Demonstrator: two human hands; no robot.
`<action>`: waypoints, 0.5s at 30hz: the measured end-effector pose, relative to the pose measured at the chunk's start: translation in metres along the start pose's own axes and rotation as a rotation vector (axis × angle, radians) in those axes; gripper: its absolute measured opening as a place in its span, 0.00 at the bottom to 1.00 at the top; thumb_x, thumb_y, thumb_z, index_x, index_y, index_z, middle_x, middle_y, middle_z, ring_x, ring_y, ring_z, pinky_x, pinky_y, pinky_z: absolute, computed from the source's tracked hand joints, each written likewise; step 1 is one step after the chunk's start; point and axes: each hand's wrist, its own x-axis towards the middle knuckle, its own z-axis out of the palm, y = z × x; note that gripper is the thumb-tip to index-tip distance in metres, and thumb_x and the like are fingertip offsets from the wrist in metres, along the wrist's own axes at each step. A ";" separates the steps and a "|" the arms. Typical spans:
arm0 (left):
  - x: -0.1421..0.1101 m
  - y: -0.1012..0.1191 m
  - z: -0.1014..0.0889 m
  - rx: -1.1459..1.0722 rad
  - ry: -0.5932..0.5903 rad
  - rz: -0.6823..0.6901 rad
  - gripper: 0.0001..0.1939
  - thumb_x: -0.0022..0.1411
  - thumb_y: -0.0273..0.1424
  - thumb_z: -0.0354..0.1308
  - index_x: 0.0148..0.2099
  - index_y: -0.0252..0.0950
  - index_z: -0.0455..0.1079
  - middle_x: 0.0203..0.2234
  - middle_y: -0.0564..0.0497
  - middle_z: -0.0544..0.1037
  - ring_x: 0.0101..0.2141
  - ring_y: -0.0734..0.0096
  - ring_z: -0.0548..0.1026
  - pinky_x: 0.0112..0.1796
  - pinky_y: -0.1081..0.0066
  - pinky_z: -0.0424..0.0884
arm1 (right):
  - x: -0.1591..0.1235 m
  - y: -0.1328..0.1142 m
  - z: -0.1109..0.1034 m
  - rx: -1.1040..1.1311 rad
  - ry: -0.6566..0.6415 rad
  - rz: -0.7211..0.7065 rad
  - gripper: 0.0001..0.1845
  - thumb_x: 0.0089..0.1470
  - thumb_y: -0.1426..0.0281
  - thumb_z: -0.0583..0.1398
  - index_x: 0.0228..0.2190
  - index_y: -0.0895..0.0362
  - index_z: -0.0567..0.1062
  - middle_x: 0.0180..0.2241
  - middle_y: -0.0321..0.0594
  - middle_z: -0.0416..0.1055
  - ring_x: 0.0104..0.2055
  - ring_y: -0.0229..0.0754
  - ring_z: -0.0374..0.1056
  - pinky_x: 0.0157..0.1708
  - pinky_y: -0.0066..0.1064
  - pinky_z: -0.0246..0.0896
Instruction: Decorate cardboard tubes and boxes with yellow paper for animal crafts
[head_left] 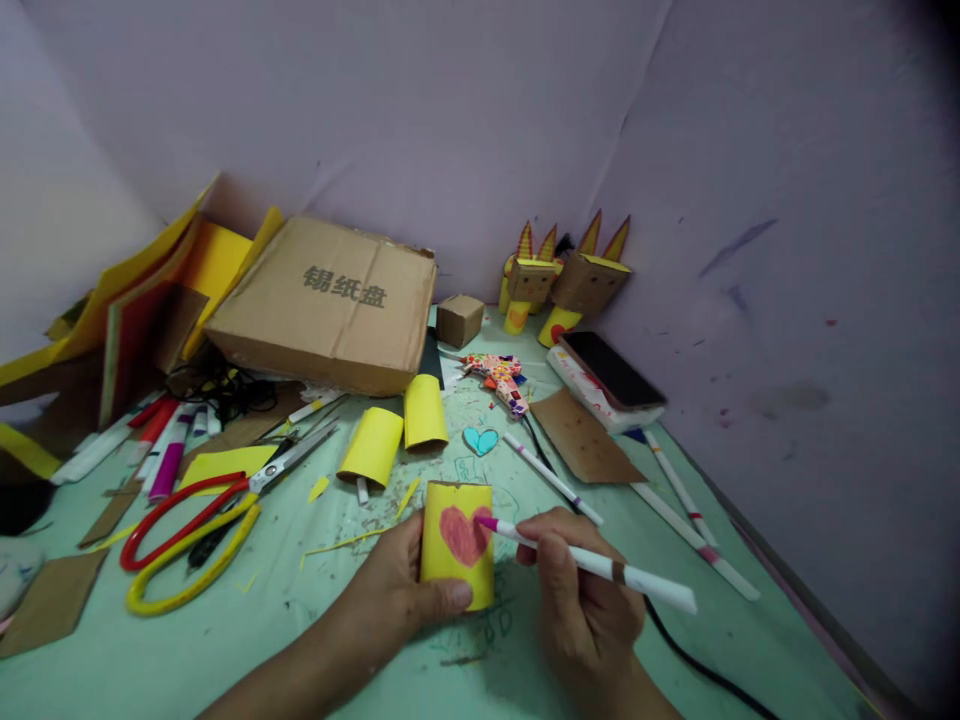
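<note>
In the head view, at lower centre, the left hand point(405, 585) has its fingers closed on a yellow tube point(457, 560) bearing a red heart point(462, 538), thumb across its front. Right of it, the right hand point(581, 590) pinches a white marker point(619, 572), pink tip at the heart's upper right. Scissors point(247, 487) lie at left on the green bench point(424, 690); a cardboard box point(330, 320) sits upper left.

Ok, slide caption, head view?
Left grip holds yellow cardboard tube; right grip holds white pink-tipped marker at red heart.
</note>
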 end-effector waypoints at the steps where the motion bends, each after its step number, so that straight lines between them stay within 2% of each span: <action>1: 0.000 0.000 0.000 -0.007 0.000 -0.002 0.29 0.43 0.33 0.68 0.49 0.33 0.66 0.36 0.46 0.74 0.40 0.57 0.71 0.41 0.63 0.65 | 0.000 0.000 0.000 0.000 -0.006 0.002 0.09 0.56 0.76 0.53 0.31 0.56 0.73 0.23 0.37 0.70 0.22 0.37 0.66 0.21 0.28 0.60; 8: -0.001 0.003 0.002 -0.032 0.000 -0.023 0.26 0.42 0.31 0.68 0.45 0.33 0.66 0.37 0.46 0.75 0.40 0.57 0.72 0.43 0.61 0.65 | 0.001 -0.002 0.000 0.035 -0.080 -0.039 0.09 0.55 0.77 0.53 0.31 0.56 0.72 0.22 0.37 0.69 0.22 0.37 0.64 0.20 0.29 0.59; 15: 0.000 -0.001 -0.001 -0.007 0.010 -0.011 0.30 0.42 0.33 0.68 0.48 0.33 0.65 0.37 0.46 0.74 0.41 0.56 0.71 0.41 0.62 0.66 | 0.002 -0.002 -0.002 0.024 -0.085 -0.017 0.10 0.54 0.80 0.53 0.33 0.56 0.71 0.24 0.36 0.69 0.23 0.36 0.65 0.22 0.28 0.59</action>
